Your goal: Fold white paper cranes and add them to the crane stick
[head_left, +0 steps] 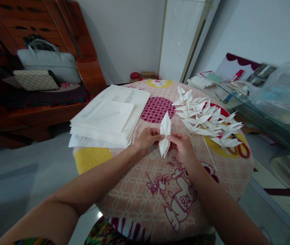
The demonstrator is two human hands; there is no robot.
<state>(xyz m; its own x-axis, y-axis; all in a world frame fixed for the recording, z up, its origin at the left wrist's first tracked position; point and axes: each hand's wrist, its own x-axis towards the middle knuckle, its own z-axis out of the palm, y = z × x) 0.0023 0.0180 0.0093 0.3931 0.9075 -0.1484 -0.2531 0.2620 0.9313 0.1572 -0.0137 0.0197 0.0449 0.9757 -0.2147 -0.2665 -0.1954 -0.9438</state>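
Observation:
Between my two hands, above the middle of the round table, is a piece of folded white paper [165, 131], long and diamond-shaped with pointed ends at top and bottom. My left hand [148, 139] pinches its left edge between thumb and fingers. On the opposite edge, my right hand [182, 144] grips it the same way, thumb in front. Faint print shows on the upper half of the fold. To the right lies a cluster of folded white paper cranes [206, 117]. A stack of printed paper sheets [101, 136] with smaller squares [109, 114] on top sits to the left.
A patterned cloth [145, 190] covers the round table. Scissors [243, 149] with red handles and a thin white stick [210, 153] lie at its right side. Beyond stands a glass shelf [269, 131] with a plastic bag [277, 92]. A wooden bench [91, 75] holds bags at left.

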